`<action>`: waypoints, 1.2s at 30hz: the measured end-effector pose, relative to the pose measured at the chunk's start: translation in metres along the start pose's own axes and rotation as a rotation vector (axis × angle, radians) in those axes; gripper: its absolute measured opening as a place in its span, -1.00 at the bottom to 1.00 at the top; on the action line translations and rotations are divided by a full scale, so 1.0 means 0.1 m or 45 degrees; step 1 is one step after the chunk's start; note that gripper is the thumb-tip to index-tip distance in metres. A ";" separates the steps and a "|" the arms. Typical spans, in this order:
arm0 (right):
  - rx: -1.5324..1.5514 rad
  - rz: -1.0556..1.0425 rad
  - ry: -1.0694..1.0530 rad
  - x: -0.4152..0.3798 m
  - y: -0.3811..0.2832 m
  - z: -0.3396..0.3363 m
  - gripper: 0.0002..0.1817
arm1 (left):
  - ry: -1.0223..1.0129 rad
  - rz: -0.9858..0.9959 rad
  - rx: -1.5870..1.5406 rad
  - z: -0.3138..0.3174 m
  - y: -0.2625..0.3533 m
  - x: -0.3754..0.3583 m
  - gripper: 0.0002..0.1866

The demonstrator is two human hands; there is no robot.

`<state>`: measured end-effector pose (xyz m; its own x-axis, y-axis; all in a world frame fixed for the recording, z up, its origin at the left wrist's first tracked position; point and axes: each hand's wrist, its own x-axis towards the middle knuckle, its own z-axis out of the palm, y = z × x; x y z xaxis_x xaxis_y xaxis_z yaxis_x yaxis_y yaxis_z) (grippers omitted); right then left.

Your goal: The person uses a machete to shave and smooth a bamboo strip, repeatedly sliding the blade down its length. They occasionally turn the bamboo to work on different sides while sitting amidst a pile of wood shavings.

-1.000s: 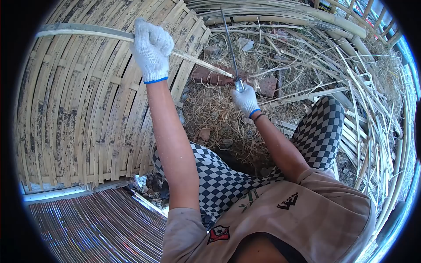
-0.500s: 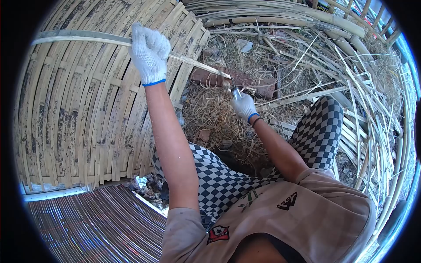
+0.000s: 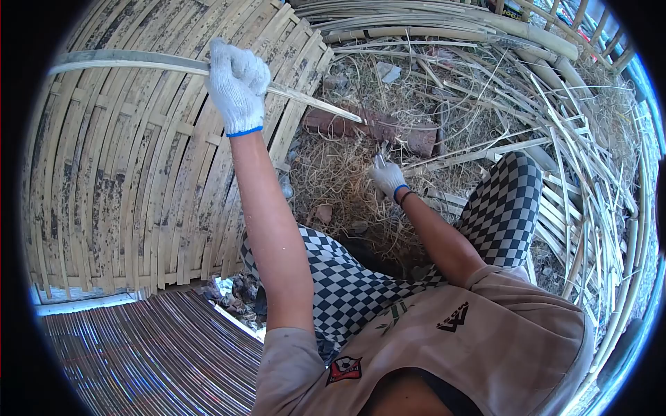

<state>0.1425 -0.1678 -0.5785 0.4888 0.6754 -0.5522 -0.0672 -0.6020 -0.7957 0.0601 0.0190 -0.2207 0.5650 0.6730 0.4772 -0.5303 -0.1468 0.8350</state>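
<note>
My left hand, in a white knit glove, is closed around a long flat bamboo strip and holds it up in front of the woven bamboo panel. The strip's thin end reaches right over the straw. My right hand, also gloved, grips the handle of a knife low above the straw, below the strip's tip. The blade is mostly hidden among the straw. The knife and strip are apart.
Straw, shavings and bricks cover the ground ahead. Bamboo poles and loose split strips pile up at the right. A ribbed mat lies lower left. My knees in checkered trousers flank the work spot.
My right hand has dropped the knife from upright beside the strip's tip down toward the straw and nearer to me. The left hand has kept the strip almost still.
</note>
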 end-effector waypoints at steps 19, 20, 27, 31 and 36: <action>0.194 0.107 -0.167 -0.10 0.49 0.09 -0.57 | 0.337 -0.068 0.968 -0.18 -0.52 -0.18 -0.53; 0.123 0.046 -0.162 -0.07 0.50 0.11 -0.56 | 0.337 -0.140 1.283 -0.34 -0.69 -0.20 -0.51; -0.124 -0.143 -0.136 0.30 0.96 0.15 -0.64 | 0.328 -0.146 0.980 -0.42 -0.62 -0.55 -0.70; -0.341 -0.200 -0.042 0.03 0.89 -0.05 -0.55 | 0.150 -0.160 1.026 -0.61 -0.44 -0.67 -0.71; -0.668 -0.237 -0.090 -0.14 1.01 -0.16 -0.56 | 0.087 -0.233 0.978 -0.79 -0.31 -0.81 -0.79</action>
<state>0.1428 -0.2447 -0.6470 0.3905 0.8063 -0.4442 0.4653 -0.5892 -0.6605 -0.0194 0.0257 -0.3066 0.5477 0.7742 0.3172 0.1661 -0.4722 0.8657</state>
